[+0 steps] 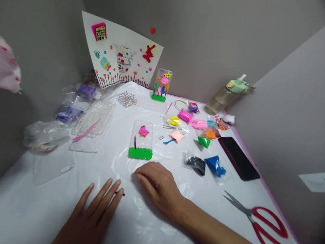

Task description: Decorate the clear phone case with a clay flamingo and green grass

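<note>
My left hand (pixel 93 212) lies flat on the white table (pixel 21 208), fingers stretched out, with a thin black strip of clay (pixel 122 193) under its fingertips. My right hand (pixel 157 184) rests palm down just right of it, fingers loosely curled and empty. Right beyond my right hand lies a clear phone case (pixel 141 140) decorated with a green clay strip, a pink bird and a black stem. A second decorated case (pixel 162 84) stands upright at the back.
Small bags of coloured clay (pixel 203 140) lie scattered at the right, beside a dark phone (pixel 238 158). Red-handled scissors (pixel 267 228) sit near the right edge. Clear cases (pixel 92 125) and plastic bags lie left. A water bottle (pixel 227 95) and a craft sheet (pixel 120 53) stand at the back.
</note>
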Demonstrator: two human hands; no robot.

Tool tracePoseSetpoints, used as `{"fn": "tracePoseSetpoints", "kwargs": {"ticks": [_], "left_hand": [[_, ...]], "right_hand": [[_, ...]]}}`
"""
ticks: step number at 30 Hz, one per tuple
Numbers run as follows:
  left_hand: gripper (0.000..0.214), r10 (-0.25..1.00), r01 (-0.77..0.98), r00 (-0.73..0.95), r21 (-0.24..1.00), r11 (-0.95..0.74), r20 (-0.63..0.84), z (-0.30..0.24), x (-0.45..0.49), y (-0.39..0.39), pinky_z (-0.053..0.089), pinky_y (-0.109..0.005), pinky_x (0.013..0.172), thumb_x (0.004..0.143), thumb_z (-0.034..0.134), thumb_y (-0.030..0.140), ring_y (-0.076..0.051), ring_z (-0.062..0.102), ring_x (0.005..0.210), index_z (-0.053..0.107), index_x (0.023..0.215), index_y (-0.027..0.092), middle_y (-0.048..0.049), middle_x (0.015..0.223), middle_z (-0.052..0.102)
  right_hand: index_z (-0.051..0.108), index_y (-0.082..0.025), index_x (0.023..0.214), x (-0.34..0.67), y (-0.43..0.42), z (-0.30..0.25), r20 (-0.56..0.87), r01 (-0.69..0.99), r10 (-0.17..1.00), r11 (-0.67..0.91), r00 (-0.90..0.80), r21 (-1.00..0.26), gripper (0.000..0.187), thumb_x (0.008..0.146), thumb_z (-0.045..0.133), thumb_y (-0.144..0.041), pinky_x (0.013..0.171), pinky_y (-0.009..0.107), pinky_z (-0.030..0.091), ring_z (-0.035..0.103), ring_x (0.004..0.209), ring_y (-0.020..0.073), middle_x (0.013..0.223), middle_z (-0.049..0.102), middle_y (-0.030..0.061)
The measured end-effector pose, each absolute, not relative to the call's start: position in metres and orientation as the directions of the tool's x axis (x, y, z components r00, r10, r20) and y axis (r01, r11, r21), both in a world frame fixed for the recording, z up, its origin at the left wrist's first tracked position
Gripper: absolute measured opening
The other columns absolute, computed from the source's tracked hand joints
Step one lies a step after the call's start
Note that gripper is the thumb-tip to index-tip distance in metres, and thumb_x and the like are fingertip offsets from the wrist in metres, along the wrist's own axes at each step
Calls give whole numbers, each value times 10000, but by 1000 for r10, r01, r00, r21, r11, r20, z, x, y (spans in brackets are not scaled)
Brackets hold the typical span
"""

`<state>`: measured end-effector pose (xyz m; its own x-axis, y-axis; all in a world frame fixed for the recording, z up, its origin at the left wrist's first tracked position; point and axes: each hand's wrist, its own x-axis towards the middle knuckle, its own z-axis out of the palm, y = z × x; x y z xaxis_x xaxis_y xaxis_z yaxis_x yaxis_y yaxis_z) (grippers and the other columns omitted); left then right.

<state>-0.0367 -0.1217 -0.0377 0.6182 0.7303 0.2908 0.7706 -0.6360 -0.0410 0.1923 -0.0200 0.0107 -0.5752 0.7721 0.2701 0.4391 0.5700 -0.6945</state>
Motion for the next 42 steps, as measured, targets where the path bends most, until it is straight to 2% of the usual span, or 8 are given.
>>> {"fn": "tracePoseSetpoints", "kwargs": {"ticks": [2,8,14,20,24,32,39,42], "left_hand": [[933,742,785,598,-33,-619,302,-40,-40,-131,59,-563,1233,956,402,692,-389,562,1311,132,1621,96,-203,1424,637],[1266,777,810,563,1,-587,281,-36,-31,-107,44,-553,1232,742,387,942,-408,488,1393,99,1620,75,-238,1505,546],[1084,830,844,509,55,-533,228,-36,-58,-106,109,-477,1239,857,546,769,-361,327,1511,124,1624,130,-154,1610,439],[807,900,897,357,175,-405,252,-44,-91,-121,201,-628,1201,996,420,568,-399,170,1557,95,1626,183,-181,1628,375],[686,944,907,146,341,-248,296,-37,-96,-128,204,-718,1189,1005,388,454,-421,129,1559,108,1613,303,-127,1643,306],[647,929,863,-32,478,-161,369,-34,-104,-134,203,-775,1196,969,411,277,-416,175,1552,232,1534,535,26,1553,428],[624,923,864,-25,473,-174,385,-39,-110,-133,169,-789,1201,962,429,280,-422,169,1551,276,1512,534,24,1507,468],[624,916,873,-13,450,-185,402,-44,-113,-133,187,-816,1177,958,447,283,-440,182,1543,286,1508,530,30,1505,472]], "right_hand": [[712,-182,969,192,-20,11,265,435,776,561,-572,-705,235,1033,492,-232,821,336,497,659,848,184,912,747,56],[697,-187,987,191,-21,13,276,448,780,567,-561,-691,229,1043,482,-240,807,330,505,667,858,185,931,755,53],[672,-171,1044,199,-18,18,274,497,764,603,-583,-624,264,1058,414,-220,777,368,508,644,849,216,941,733,83],[605,-108,1196,176,1,41,274,494,538,842,-797,-219,296,1075,358,-217,920,449,512,608,1058,275,1147,686,166],[453,-109,1415,137,17,34,307,386,375,922,-875,-29,404,1089,378,-335,1169,551,326,366,1440,318,1482,507,201],[411,-133,1483,93,31,2,239,365,363,930,-901,-37,611,1037,434,-550,1235,551,219,231,1527,331,1604,376,173],[399,-135,1501,95,23,4,206,271,275,961,-939,-49,644,1031,411,-575,1242,553,199,213,1537,329,1613,362,174],[390,-115,1504,93,26,5,214,320,319,947,-923,-33,672,1019,440,-578,1243,566,191,202,1542,337,1622,345,196]]}}
